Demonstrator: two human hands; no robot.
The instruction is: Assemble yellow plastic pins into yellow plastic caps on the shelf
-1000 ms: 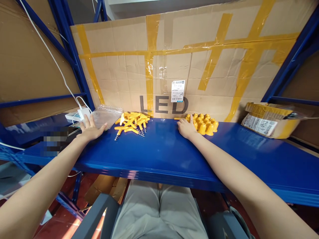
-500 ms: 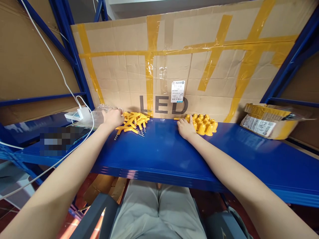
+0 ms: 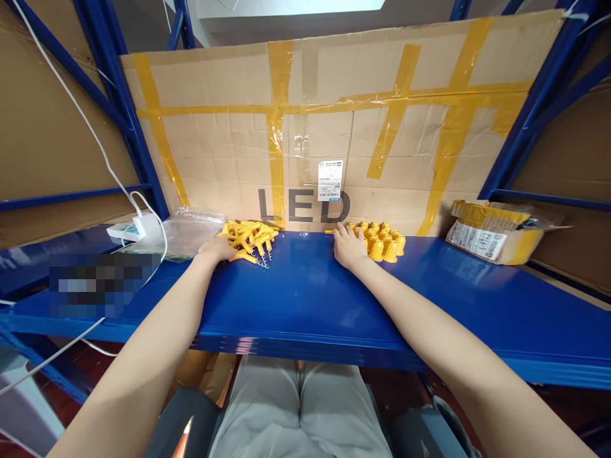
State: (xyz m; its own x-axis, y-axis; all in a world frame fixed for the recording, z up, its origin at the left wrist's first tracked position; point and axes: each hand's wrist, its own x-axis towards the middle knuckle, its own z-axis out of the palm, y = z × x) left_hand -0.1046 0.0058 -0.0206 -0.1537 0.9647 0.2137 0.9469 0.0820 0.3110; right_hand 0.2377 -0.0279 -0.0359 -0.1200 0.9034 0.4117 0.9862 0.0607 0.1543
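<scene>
2 bare hands reach fwd onto a blue shelf (image 3: 310,299), both at its far edge near the cardboard backing (image 3: 334,127) marked "LED".

Left hand (image 3: 217,248) lies on the near-left side of a pile of yellow screw hooks (image 3: 249,236), touching it. Fingers curl into the pile, but whether they pinch a piece or just rest on it can't be told from this angle. Hooks are T-handled w/ metal screw tips; a few tips poke out toward the viewer at the pile's front-right.

Right hand (image 3: 347,245) lies palm down, fingers loosely spread, against the left side of a cluster of yellow caps (image 3: 382,238). Fingertips touch the nearest caps; nothing looks gripped. Caps stand upright, packed close together, just below the white label (image 3: 330,180) on the cardboard.

The 2 yellow groups sit well apart, w/ bare shelf between.

Left of the hooks: a clear plastic bag (image 3: 188,226), flat on the shelf, then a white charger (image 3: 138,226) w/ a white cable (image 3: 86,121) running up and left. Far right: a taped yellow-and-brown box (image 3: 496,232), tilted, well apart from the caps.
</scene>
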